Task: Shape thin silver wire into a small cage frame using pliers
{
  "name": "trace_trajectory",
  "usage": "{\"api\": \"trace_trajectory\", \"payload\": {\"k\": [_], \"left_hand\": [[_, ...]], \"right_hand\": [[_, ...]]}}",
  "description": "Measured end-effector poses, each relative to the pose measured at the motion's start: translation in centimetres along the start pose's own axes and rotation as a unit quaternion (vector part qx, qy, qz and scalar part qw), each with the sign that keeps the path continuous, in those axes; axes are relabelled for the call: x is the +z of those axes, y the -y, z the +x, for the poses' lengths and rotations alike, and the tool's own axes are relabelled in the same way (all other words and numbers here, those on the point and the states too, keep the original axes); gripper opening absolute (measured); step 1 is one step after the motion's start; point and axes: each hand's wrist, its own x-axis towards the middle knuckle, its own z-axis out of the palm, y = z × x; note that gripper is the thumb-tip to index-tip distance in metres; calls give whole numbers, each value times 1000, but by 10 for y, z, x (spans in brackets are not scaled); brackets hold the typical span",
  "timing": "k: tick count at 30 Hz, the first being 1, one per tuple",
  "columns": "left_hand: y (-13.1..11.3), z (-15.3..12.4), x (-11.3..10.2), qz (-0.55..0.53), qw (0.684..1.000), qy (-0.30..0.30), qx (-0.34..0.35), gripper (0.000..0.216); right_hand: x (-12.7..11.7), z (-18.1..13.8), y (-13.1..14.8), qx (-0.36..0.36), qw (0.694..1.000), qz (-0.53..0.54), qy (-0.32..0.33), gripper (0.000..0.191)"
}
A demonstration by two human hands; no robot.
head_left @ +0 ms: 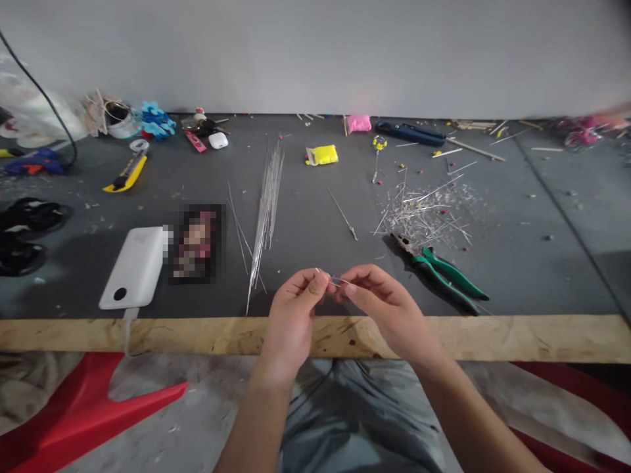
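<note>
Because the thumbs and the backs of the hands are on top, many of the fingers are tucked under and hard to see. The left hand [293, 315] pinches a thin wire [339, 280] between thumb and finger, and the right hand [389, 305] seems to pinch it too. The wire is right there at the fingertips, with a bit of it showing in the small gap between the hands. The rest is covered, so I can't tell its whole shape.

Just past the fingers lies a wire with a twisted end [352, 230]. To the left of the fingers is a long bunch of wires [266, 203], so close together that I can't count them. Farther left, a picture made of big blurry squares [197, 243] hides what is there, beside a white box with a cord [135, 266]. Some black things [29, 220] at the far left are cut off by the edge.

Green pliers [446, 269] lie near the right fingers, on that side. Past them is a messy heap of wire bits [419, 210]. Straight ahead, farther from the fingers, is a yellow packet [324, 155].
</note>
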Motion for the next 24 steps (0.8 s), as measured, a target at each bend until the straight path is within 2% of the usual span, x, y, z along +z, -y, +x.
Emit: {"api": "trace_trajectory", "payload": {"k": [3, 6, 14, 24], "left_hand": [[0, 0, -2, 58, 998, 1, 21, 12], [6, 2, -5, 89, 995, -6, 39, 11], [29, 9, 5, -5, 999, -29, 30, 14], [46, 18, 6, -42, 995, -82, 27, 16]], "right_hand": [[-1, 0, 2, 3, 998, -64, 3, 7], [0, 4, -2, -23, 996, -86, -25, 8], [3, 13, -23, -67, 984, -125, -110, 7], [3, 22, -41, -67, 983, -109, -132, 9]]}}
